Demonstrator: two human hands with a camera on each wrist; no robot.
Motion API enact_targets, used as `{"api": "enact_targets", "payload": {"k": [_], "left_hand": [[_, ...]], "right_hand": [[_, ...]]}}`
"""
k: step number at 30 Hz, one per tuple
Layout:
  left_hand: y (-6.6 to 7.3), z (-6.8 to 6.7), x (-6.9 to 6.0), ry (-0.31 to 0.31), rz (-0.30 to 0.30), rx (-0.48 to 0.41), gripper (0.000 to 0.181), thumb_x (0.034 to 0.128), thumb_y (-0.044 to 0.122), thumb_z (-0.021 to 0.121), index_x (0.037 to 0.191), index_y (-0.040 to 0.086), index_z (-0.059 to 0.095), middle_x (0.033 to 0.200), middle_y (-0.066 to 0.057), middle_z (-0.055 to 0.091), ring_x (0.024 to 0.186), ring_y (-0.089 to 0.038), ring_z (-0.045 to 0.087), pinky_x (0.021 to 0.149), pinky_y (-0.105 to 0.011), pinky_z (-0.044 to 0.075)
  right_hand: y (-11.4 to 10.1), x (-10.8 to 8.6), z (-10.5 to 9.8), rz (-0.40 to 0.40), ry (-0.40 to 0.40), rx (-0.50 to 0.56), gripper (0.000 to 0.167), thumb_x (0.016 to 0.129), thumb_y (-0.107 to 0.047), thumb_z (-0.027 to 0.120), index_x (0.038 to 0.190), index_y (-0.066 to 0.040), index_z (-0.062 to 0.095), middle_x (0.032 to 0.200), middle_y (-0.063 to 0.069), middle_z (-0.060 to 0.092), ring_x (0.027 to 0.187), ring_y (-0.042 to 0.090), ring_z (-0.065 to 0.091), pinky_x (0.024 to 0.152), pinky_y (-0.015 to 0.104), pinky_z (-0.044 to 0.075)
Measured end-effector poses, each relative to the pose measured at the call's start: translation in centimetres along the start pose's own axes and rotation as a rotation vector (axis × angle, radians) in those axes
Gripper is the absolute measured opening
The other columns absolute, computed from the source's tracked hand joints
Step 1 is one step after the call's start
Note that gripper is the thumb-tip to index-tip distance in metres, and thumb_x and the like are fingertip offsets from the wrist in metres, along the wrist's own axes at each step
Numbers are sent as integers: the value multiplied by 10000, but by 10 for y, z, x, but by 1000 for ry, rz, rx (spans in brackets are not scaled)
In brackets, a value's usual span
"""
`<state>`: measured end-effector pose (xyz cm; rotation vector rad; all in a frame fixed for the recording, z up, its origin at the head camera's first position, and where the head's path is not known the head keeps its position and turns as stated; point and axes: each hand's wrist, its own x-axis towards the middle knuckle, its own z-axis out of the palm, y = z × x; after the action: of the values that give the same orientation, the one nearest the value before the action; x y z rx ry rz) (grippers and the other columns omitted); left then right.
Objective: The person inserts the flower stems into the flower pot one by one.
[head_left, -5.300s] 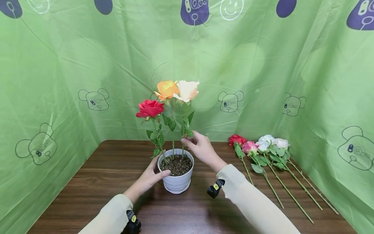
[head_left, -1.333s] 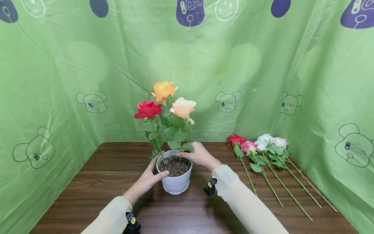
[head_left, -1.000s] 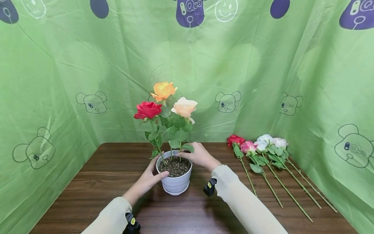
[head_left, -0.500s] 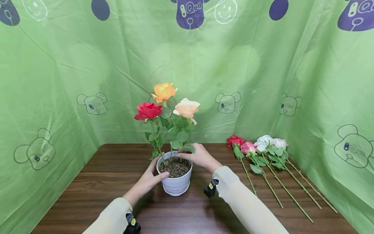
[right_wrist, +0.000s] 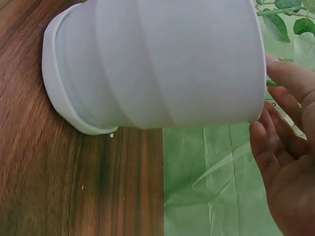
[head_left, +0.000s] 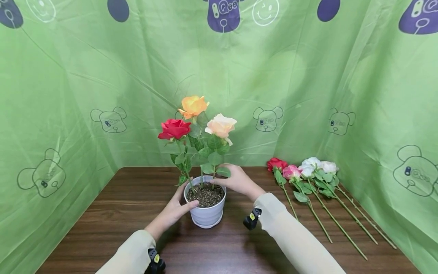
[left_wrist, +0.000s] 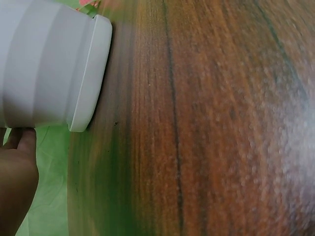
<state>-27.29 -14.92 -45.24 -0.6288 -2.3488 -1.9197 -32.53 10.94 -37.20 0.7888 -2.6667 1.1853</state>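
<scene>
A white ribbed flowerpot filled with dark soil stands on its saucer. In it stand an orange rose, a red rose and a peach rose. My left hand grips the pot's left side, thumb over the rim; in the left wrist view its fingers touch the pot wall. Low on the peach rose's stem, just above the soil, my right hand pinches with thumb and fingers. Its other fingers lie by the pot's rim in the right wrist view.
On the right of the wooden table lie several loose roses: a red one, a pink one and white ones, their stems toward the front. Green printed cloth encloses the back and sides.
Compared with 5.3 s ago, the peach rose sits lower and my right hand has slid down to the rim. Over the last second its bloom has shifted slightly right. My left hand stays on the pot.
</scene>
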Motion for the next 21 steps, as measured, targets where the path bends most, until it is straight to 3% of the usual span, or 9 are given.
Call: {"api": "enact_targets", "payload": {"k": [5,12,21], "left_hand": [[0,0,0,-3,4,8,839,914,164,734,1585,85,238,1583,-149,333,1440,-306,292,1150,-502,219],[2,0,-2,-4,2,-1,839,910,163,737,1585,98,243,1591,-150,320,1449,-309,265,1151,-526,182],[-1,0,1,-5,16,6,840,902,164,749,1580,88,258,1590,-158,319,1454,-315,245,1159,-536,154]], "right_hand": [[1,-4,-6,2,-38,-44,608,825,-441,812,1302,-107,637,1231,23,662,1117,186,617,984,389,474],[6,-12,-15,-22,-84,-19,570,851,-397,806,1303,-106,618,1140,18,687,961,140,668,884,380,533],[24,-27,-30,-13,-150,13,375,881,-362,782,1162,-136,679,1088,-35,708,952,126,661,859,377,530]]}}
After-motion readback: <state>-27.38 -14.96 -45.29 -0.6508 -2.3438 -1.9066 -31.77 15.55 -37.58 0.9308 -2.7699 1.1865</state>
